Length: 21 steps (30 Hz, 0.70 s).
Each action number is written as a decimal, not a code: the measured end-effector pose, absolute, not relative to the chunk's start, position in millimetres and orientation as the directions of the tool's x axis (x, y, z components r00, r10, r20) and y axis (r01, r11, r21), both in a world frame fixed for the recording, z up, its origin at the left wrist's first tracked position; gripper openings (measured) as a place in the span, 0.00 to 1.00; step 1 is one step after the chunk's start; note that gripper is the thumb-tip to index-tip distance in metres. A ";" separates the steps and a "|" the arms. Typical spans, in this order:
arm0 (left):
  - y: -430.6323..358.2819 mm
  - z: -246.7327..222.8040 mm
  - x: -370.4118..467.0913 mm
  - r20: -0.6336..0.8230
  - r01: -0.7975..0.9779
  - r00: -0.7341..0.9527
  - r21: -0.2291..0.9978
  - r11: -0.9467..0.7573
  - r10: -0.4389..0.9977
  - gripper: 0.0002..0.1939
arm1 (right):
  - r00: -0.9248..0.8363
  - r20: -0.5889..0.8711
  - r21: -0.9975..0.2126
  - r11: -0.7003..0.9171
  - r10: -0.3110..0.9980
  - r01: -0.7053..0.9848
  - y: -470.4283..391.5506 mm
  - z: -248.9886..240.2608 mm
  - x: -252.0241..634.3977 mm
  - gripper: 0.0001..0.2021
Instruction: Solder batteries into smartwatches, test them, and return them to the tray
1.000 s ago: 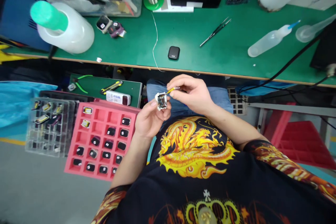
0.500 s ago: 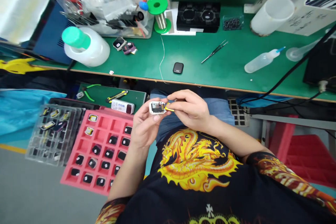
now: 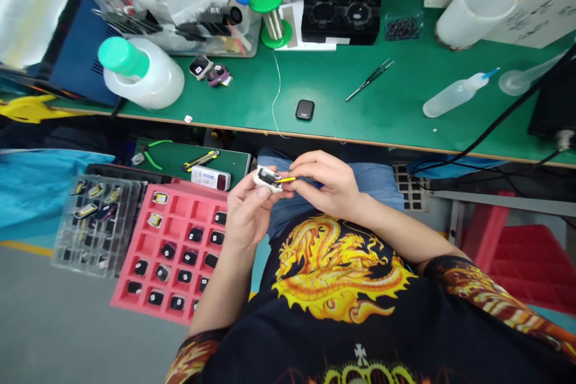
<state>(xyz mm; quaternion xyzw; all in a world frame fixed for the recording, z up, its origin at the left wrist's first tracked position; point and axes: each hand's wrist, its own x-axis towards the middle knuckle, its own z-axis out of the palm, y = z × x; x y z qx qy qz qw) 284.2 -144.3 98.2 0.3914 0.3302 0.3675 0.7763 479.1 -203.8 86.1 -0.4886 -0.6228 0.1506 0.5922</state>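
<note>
My left hand [image 3: 248,209] is closed around a small white watch case [image 3: 275,187], which is open and shows dark inner parts. It is held tilted above my lap, just in front of the bench edge. A thin yellow strip [image 3: 288,179] runs from the case's inside toward my right hand [image 3: 327,183], whose fingertips pinch its outer end. I cannot tell whether the strip is a tool or part of the watch. On the bench beyond lie a black rounded-square piece [image 3: 305,110] and metal tweezers [image 3: 369,80].
Left of me, a pink tray [image 3: 148,245] holds several watch pieces, beside a clear compartment tray [image 3: 92,240]. A solder spool [image 3: 272,27], a white bottle with a green cap [image 3: 157,75] and a dropper bottle [image 3: 452,98] stand or lie on the green bench [image 3: 252,102]. Cables [image 3: 499,114] hang at right.
The watch case has tilted in my left hand. The yellow strip now lies across its opening more level, and my right fingers have shifted slightly. The whole view has moved a little.
</note>
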 end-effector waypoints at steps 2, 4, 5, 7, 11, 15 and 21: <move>-144.5 97.4 285.9 -0.295 -0.295 0.558 0.803 0.517 0.776 0.21 | 0.243 0.532 -0.822 0.426 0.811 0.379 -204.5 88.2 477.5 0.03; -145.1 95.5 287.2 -0.365 -0.283 0.601 0.735 0.616 0.711 0.23 | 0.313 0.443 -0.885 0.354 0.840 0.303 -204.7 89.8 475.4 0.04; -145.7 94.2 287.7 -0.394 -0.276 0.619 0.701 0.658 0.680 0.23 | 0.346 0.392 -0.914 0.318 0.852 0.254 -204.3 90.1 474.4 0.04; -147.7 91.7 288.4 -0.439 -0.259 0.647 0.642 0.722 0.623 0.22 | 0.392 0.270 -0.963 0.239 0.879 0.127 -202.3 89.1 473.0 0.04; -151.4 90.3 289.2 -0.480 -0.222 0.709 0.543 0.810 0.517 0.22 | 0.401 0.007 -0.983 0.080 0.916 -0.167 -193.9 82.0 472.5 0.08; -151.5 92.6 290.5 -0.483 -0.180 0.755 0.497 0.849 0.443 0.23 | 0.375 -0.079 -0.951 0.042 0.924 -0.305 -186.9 75.7 473.7 0.09; -150.1 93.5 291.6 -0.478 -0.165 0.771 0.489 0.856 0.422 0.25 | 0.339 -0.110 -0.934 0.020 0.934 -0.357 -184.5 77.1 475.2 0.10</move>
